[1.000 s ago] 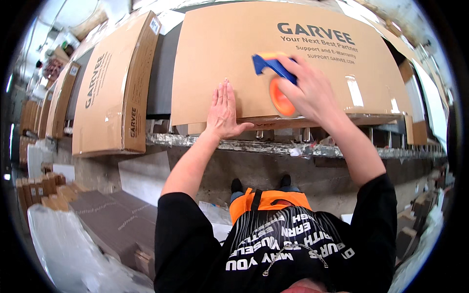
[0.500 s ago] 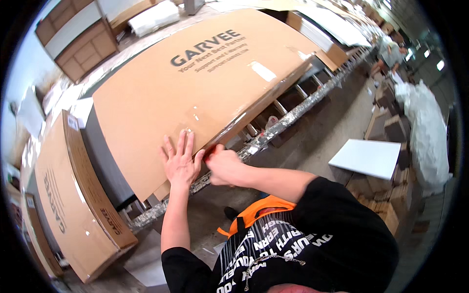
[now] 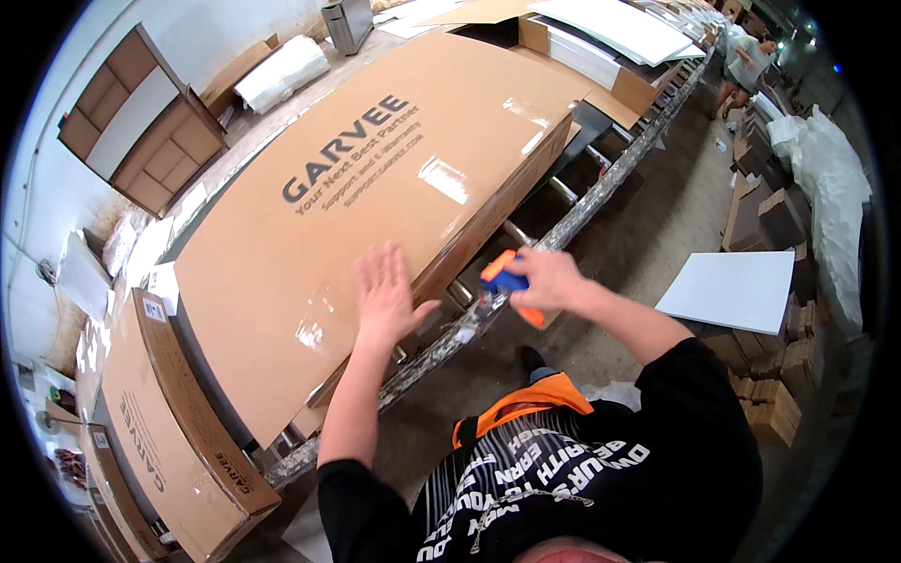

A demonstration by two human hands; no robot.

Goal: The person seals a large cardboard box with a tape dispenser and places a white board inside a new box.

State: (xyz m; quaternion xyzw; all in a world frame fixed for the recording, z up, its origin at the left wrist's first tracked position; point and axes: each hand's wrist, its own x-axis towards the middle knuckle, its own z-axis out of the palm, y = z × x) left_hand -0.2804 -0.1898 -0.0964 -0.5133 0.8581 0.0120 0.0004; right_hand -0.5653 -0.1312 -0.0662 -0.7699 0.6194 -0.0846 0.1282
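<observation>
A large brown cardboard carton (image 3: 282, 253) lies flat on the roller conveyor (image 3: 565, 191), with strips of clear tape over its near edge. My left hand (image 3: 385, 298) is open, its fingers spread on or just over the carton's top by that edge. Out beyond the conveyor's near rail (image 3: 427, 358), my right hand (image 3: 556, 280) grips an orange-and-blue tape dispenser (image 3: 507, 280). The dispenser is apart from the carton, and part of it is hidden by my fingers.
Another brown carton (image 3: 169, 432) stands at the left. Beyond the large carton is an open box (image 3: 587, 58) with white panels. On the right are a white board (image 3: 732, 291), stacked cardboard (image 3: 774, 405) and plastic wrap (image 3: 826, 178). Another person (image 3: 748, 66) is farther down the aisle.
My right hand has moved right, away from the carton's near edge, and the tape dispenser now shows in it. My left hand has shifted slightly right along the edge. The view has shifted.
</observation>
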